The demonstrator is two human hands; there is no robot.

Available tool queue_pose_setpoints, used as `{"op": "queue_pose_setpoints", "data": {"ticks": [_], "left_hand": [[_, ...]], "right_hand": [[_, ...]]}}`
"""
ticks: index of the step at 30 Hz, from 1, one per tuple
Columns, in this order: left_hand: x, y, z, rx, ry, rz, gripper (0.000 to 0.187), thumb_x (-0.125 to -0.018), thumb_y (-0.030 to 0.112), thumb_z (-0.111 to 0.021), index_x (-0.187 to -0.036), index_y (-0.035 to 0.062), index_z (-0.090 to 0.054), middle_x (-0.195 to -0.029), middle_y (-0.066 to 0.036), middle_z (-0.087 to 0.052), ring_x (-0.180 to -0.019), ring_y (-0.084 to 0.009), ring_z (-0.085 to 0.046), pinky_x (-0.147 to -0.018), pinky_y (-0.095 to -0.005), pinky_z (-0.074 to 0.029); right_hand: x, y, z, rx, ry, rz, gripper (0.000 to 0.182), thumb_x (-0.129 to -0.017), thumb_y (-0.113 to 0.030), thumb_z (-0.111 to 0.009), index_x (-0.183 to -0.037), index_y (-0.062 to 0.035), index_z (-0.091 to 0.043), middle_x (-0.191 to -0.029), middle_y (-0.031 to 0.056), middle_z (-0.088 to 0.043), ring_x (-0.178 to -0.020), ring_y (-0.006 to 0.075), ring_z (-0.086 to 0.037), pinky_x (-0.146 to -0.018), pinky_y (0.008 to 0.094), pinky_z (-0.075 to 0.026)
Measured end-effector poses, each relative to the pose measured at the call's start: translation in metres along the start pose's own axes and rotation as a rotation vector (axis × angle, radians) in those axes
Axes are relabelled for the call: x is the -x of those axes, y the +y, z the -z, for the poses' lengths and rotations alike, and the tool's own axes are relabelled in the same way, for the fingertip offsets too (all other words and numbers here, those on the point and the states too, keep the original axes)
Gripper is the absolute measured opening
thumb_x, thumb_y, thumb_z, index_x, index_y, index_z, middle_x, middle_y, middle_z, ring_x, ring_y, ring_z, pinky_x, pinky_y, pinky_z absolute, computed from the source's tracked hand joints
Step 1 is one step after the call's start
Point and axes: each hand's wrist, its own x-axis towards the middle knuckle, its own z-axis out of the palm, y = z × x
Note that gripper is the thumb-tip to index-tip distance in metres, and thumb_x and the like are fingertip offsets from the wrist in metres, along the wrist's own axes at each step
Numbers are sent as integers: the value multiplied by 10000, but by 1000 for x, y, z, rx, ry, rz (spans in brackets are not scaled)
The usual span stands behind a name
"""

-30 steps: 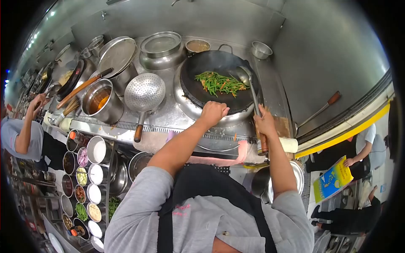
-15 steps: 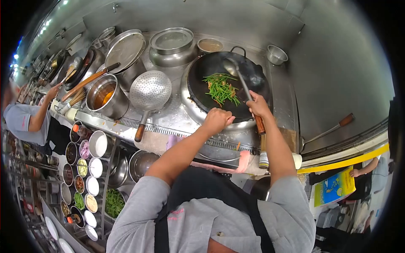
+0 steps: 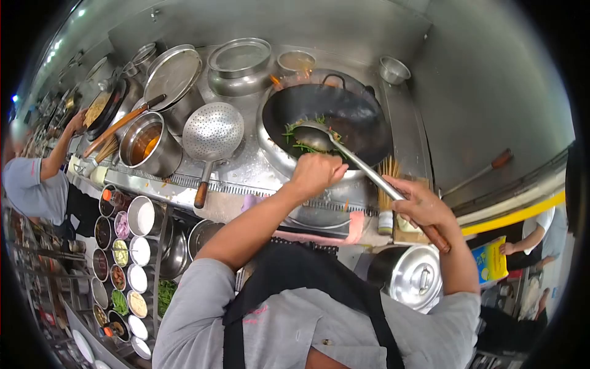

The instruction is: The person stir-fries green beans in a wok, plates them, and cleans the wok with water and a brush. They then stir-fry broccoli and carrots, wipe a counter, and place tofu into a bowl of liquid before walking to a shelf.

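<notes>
Your left hand (image 3: pixel 316 174) was closed on the near rim of the wok (image 3: pixel 344 114). Your right hand (image 3: pixel 423 206) gripped the ladle (image 3: pixel 314 130), its bowl over the green beans (image 3: pixel 296 143) inside the tilted wok.

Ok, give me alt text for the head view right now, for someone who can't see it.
Seen from above, a person's left hand grips the near rim of a black wok while the right hand holds a long ladle whose bowl sits over green beans. A perforated skimmer rests to the left.
</notes>
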Motion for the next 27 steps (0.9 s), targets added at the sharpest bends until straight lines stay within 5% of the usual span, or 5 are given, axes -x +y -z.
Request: {"op": "queue_pose_setpoints", "data": {"ticks": [3, 8, 16, 21, 27], "left_hand": [[12, -1, -2, 17, -62, 41, 328, -885, 366, -624, -695, 99, -640, -647, -139, -647, -599, -348, -641, -572, -461, -507], [78, 26, 1, -57, -83, -41, 378, -890, 376, -620, -642, 94, -574, -640, -126, -634, -587, -324, -638, -555, -453, -507], [30, 13, 14, -8, -75, 50, 340, -903, 358, -601, -686, 96, -616, -677, -134, -655, -607, -360, -636, -569, -474, -499], [86, 34, 21, -26, -34, -172, 303, -874, 362, -629, -688, 123, -630, -613, -113, -654, -537, -311, -647, -527, -460, -519], [27, 7, 3, 25, -51, 37, 333, -895, 348, -601, -668, 104, -620, -642, -140, -647, -603, -353, -646, -554, -468, -510]], "right_hand": [[-22, 22, -11, 240, 76, 209, 684, -810, -36, -547, -1475, -75, -393, -647, 45, -534, -498, 119, -525, -466, 300, -447], [-52, 47, -29, 505, 424, 277, 662, -811, -90, -593, -1450, -82, -422, -979, 282, -658, -915, 380, -662, -814, 373, -505], [-67, 36, -25, 520, 350, 278, 618, -791, -102, -603, -1384, 10, -471, -1128, 286, -641, -988, 381, -667, -878, 412, -499], [-47, 21, -24, 451, 378, 222, 662, -780, -133, -611, -1404, 13, -446, -1021, 271, -670, -845, 381, -668, -811, 385, -519], [-71, 36, -32, 454, 281, 278, 632, -795, -139, -613, -1393, 4, -467, -914, 252, -671, -630, 318, -653, -673, 385, -524]]}}
